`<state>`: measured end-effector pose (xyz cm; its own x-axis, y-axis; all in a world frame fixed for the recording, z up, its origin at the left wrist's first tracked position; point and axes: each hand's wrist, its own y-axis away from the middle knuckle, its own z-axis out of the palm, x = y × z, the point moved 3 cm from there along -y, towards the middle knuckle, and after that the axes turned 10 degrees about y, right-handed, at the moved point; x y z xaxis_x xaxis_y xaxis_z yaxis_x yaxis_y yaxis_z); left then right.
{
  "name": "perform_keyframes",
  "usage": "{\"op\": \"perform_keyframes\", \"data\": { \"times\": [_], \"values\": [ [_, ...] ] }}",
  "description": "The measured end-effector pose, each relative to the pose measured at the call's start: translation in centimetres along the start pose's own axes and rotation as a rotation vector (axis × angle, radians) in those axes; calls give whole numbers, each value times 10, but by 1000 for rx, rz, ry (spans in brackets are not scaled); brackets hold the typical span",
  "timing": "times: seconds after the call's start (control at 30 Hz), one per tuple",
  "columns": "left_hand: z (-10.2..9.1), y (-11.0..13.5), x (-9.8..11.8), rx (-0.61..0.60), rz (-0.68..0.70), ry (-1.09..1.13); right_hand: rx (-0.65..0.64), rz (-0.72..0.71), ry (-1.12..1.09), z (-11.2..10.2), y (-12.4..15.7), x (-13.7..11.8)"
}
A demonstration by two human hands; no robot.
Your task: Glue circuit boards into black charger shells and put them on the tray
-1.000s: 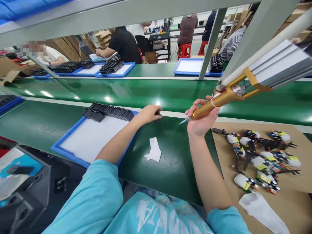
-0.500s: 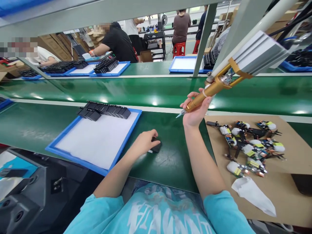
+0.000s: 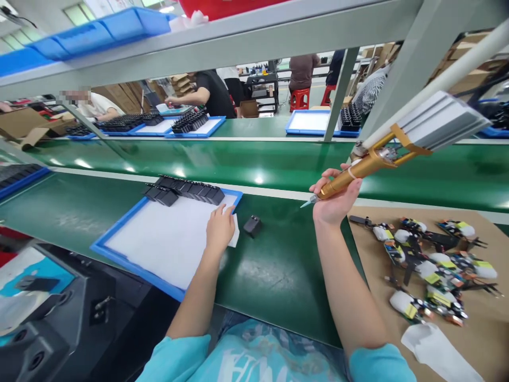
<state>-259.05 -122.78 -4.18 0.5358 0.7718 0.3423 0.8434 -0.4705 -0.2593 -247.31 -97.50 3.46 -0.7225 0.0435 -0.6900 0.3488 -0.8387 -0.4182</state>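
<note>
My left hand (image 3: 220, 229) is over the right side of the blue-rimmed tray (image 3: 234, 199), its fingers bent around a white piece of cloth or paper (image 3: 235, 233) that sticks out on the right. Just right of it, a black power adapter (image 3: 252, 226) stands alone on the green bench, prongs up, touched by neither hand. In my right hand (image 3: 336, 199) is a gold pen-shaped dispenser (image 3: 345, 178) with a thin pale-blue tip (image 3: 306, 203), raised above the bench and pointing down-left. Black adapters (image 3: 186, 190) stand in rows at the tray's far edge.
On the right, brown cardboard (image 3: 369, 265) bears several circuit boards (image 3: 433, 268) with white lumps and a crumpled white cloth (image 3: 437, 347). A green conveyor (image 3: 222, 159) runs behind the bench. Grey frame posts (image 3: 341, 95) rise beyond it, and co-workers sit farther back.
My left hand has let go of the black adapter and moved left over the tray with the white piece. My right hand still holds the dispenser. The view has tilted up.
</note>
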Motion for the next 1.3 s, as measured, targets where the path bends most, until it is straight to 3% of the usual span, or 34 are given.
{"op": "perform_keyframes", "data": {
  "times": [0.13, 0.23, 0.57, 0.63, 0.7, 0.77, 0.83, 0.9, 1.0, 1.1, 1.3],
  "values": [
    [12, 8, -24, -213, -75, -83, -8, -5, -16, 1, 1, 0],
    [21, 3, -33, -279, -141, -100, -7, -8, -16, 1, 2, -1],
    [19, -33, -62, -237, -251, -42, 7, 6, -14, -2, 2, -3],
    [13, -32, -56, -163, -221, 20, 0, 6, -12, -2, 2, -2],
    [6, -29, -41, -110, -96, 184, -6, 2, -9, -3, 2, -1],
    [2, -21, -19, -175, 68, 385, -13, -3, -2, -3, 3, 0],
    [3, -13, 4, -329, 184, 478, -15, -17, 11, -1, 4, 1],
    [7, -7, 25, -421, 233, 445, -15, -47, 32, 1, 7, 0],
    [18, -3, 48, -431, 258, 410, 0, -93, 68, 6, 13, -1],
    [31, 0, 59, -412, 277, 478, 46, -74, 127, 12, 18, -1],
    [39, 10, 56, -381, 352, 613, 36, -28, 152, 20, 26, -2]
  ]
}}
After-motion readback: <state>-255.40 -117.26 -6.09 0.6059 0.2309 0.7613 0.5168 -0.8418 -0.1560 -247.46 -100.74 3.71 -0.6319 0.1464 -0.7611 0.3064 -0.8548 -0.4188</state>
